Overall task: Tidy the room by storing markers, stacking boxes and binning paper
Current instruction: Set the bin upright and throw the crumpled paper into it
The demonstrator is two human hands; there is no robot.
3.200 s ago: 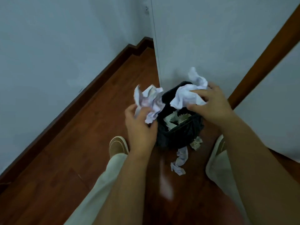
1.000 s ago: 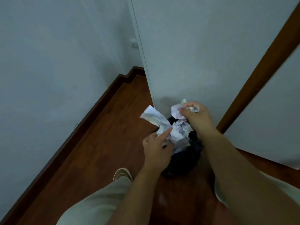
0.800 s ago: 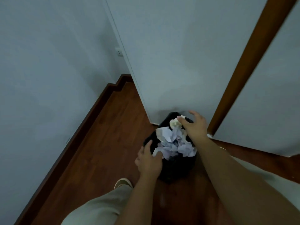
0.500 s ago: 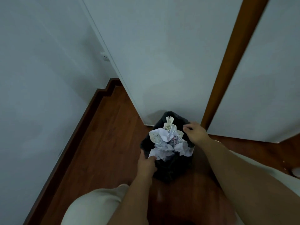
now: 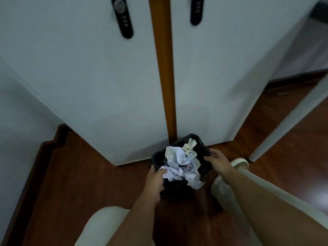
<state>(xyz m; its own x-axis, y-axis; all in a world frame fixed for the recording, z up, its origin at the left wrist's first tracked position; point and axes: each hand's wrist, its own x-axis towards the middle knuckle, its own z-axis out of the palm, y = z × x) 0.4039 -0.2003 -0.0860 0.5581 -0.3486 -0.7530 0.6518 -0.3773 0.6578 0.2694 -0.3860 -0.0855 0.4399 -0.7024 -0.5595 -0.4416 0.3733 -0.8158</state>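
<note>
Wooden floor, lower centre: bin (image 5: 204,148) heaped with light crumpled paper (image 5: 181,166) (springy); your left hand (image 5: 155,181) grips the rim, right hand (image 5: 219,161) open beside it.

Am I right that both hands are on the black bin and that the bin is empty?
Not quite: the head view shows both hands, left and right, on the black bin, but the bin is heaped with crumpled paper.

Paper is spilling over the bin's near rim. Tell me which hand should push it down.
Left. The left hand already touches the crumpled paper overhanging the bin; the right hand rests at the far rim.
</note>
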